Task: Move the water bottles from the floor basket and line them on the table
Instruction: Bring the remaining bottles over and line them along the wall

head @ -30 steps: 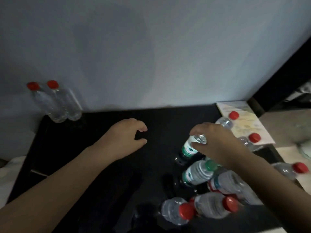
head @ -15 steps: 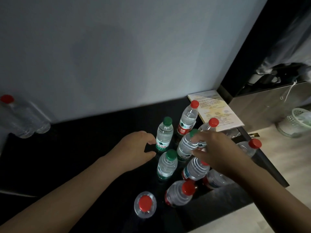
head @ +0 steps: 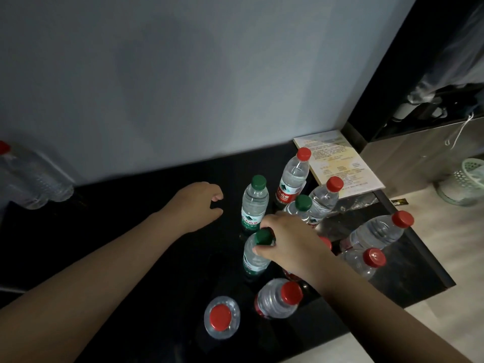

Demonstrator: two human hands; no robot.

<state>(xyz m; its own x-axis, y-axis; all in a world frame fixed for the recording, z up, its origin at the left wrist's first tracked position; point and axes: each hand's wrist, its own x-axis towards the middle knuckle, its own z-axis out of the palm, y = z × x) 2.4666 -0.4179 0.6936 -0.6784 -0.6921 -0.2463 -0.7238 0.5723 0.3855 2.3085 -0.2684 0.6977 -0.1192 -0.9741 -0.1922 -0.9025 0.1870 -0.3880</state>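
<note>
Several clear water bottles with red or green caps stand clustered on the black table (head: 131, 258). My right hand (head: 288, 242) grips the neck of a green-capped bottle (head: 255, 258) near the cluster's front. Another green-capped bottle (head: 254, 205) stands just behind it, and a third (head: 301, 208) shows over my knuckles. Red-capped bottles (head: 293, 176) stand behind and to the right. My left hand (head: 196, 203) hovers over the table left of the cluster, fingers curled and apart, holding nothing.
Two more bottles (head: 31, 179) stand against the wall at far left. A printed sheet (head: 340, 163) lies at the table's back right corner. A pale mesh basket (head: 466, 182) sits on the wooden floor to the right, beside a dark cabinet.
The view has swung right and closer. My right hand has shifted from a bottle further back to the front green-capped bottle. My left hand has stayed in place.
</note>
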